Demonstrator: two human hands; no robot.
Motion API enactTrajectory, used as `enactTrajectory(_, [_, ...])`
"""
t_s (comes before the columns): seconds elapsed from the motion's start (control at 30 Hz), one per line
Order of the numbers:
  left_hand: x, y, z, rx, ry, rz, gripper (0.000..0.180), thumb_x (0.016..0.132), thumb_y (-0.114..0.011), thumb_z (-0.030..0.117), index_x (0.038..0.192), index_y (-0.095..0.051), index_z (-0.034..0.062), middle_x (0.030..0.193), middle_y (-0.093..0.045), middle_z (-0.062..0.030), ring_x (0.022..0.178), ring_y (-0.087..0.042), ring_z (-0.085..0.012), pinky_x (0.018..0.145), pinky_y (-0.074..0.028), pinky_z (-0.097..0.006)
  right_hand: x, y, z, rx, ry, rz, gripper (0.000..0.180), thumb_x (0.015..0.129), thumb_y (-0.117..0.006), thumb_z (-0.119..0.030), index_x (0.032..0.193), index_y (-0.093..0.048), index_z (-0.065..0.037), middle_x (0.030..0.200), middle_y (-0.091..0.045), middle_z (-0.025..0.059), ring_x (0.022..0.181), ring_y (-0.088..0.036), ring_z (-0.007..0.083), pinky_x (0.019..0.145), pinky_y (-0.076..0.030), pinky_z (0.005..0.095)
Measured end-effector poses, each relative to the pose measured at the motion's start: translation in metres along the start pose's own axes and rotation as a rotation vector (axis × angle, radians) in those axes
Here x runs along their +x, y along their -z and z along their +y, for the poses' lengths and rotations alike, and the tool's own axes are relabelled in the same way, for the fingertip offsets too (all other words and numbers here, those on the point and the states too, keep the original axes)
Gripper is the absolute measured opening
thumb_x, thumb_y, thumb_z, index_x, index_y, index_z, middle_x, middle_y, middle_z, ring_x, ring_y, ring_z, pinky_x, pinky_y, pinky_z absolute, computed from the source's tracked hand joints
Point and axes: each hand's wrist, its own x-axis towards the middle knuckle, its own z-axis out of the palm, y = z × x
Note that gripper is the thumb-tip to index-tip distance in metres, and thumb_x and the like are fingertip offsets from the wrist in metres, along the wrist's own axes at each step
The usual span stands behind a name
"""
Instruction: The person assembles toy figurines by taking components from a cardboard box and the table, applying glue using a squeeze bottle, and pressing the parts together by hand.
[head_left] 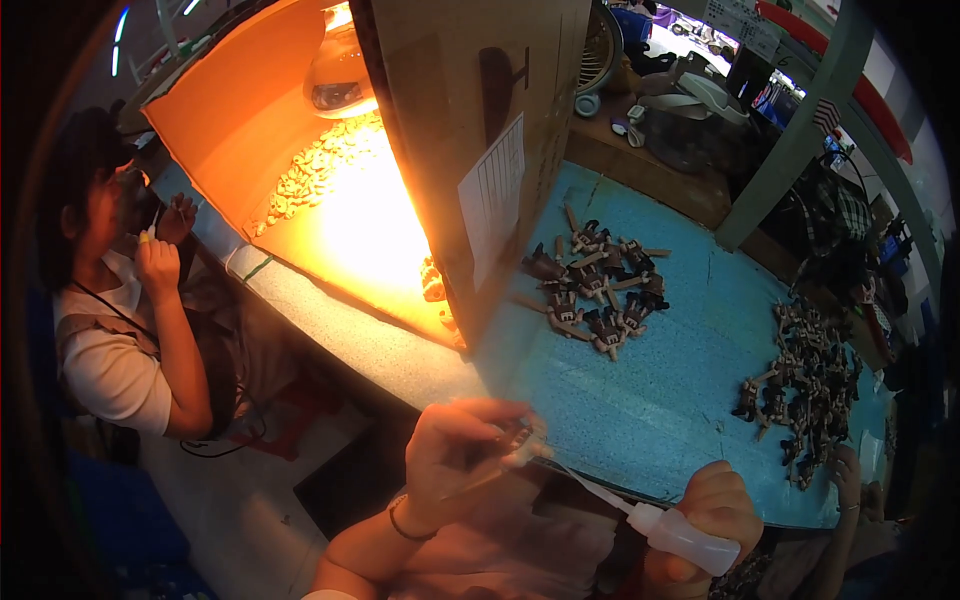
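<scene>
My left hand [455, 455] pinches a small figurine part [522, 434] between thumb and fingers, just in front of the table edge. Its details are too small to make out. Wrapped in my right hand [718, 505] is a white squeeze bottle [690, 542], tilted so that its long thin nozzle [595, 488] points up and left. The nozzle's tip reaches close to the figurine part; whether they touch I cannot tell. Beyond my hands, a loose group of small brown and beige figurines [600, 285] lies on the blue tabletop [630, 400].
A glowing lamp [338, 70] hangs in an open cardboard box [215, 130] over a pile of small pieces [310, 175]. A denser figurine pile [805, 385] lies at right, beside another person's hand [847, 475]. A co-worker [130, 340] sits at left. A metal post [800, 130] stands at the back right.
</scene>
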Motion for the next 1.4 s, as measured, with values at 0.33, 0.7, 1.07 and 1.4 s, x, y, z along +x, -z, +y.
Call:
enactTrajectory(0.33, [-0.004, 0.007, -0.003, -0.178, -0.042, -0.058, 0.035, 0.076, -0.064, -0.007, 0.102, -0.044, 0.0011, 0.116, -0.05, -0.0273, 0.099, -0.058, -0.0263, 0.084, -0.048, -0.036, 0.001, -0.009, 0.001, 0.008, -0.005, 0.161, 0.053, 0.077, -0.057, -0.059, 0.082, -0.04, -0.009, 0.066, -0.041, 0.0002, 0.056, -0.038, 0.0125, 0.053, -0.029, 0.0274])
enactTrajectory(0.7, [-0.002, 0.008, 0.0, -0.208, -0.045, -0.059, 0.033, 0.076, -0.061, -0.012, 0.102, -0.045, 0.0018, 0.115, -0.051, -0.0263, 0.101, -0.058, -0.0307, 0.083, -0.051, -0.038, 0.002, -0.001, 0.0, -0.029, 0.069, 0.057, 0.05, 0.079, -0.057, -0.056, 0.081, -0.042, -0.008, 0.064, -0.042, 0.0, 0.054, -0.038, 0.0126, 0.052, -0.028, 0.0286])
enactTrajectory(1.07, [-0.001, 0.009, 0.001, -0.263, -0.069, -0.089, 0.033, 0.077, -0.062, -0.01, 0.104, -0.046, 0.0014, 0.118, -0.049, -0.027, 0.103, -0.057, -0.0343, 0.083, -0.051, -0.042, 0.006, -0.005, 0.0, -0.042, 0.098, 0.045, 0.048, 0.08, -0.056, -0.055, 0.084, -0.043, -0.009, 0.065, -0.043, -0.0014, 0.056, -0.039, 0.013, 0.053, -0.029, 0.0282])
enactTrajectory(1.4, [0.0, 0.009, 0.002, -0.116, -0.085, -0.074, 0.032, 0.077, -0.061, -0.01, 0.103, -0.046, 0.0007, 0.117, -0.05, -0.0264, 0.101, -0.058, -0.0296, 0.084, -0.051, -0.038, 0.004, -0.003, 0.0, -0.039, 0.069, 0.108, 0.047, 0.081, -0.057, -0.053, 0.082, -0.043, -0.008, 0.066, -0.044, 0.0003, 0.055, -0.039, 0.0128, 0.053, -0.03, 0.0277])
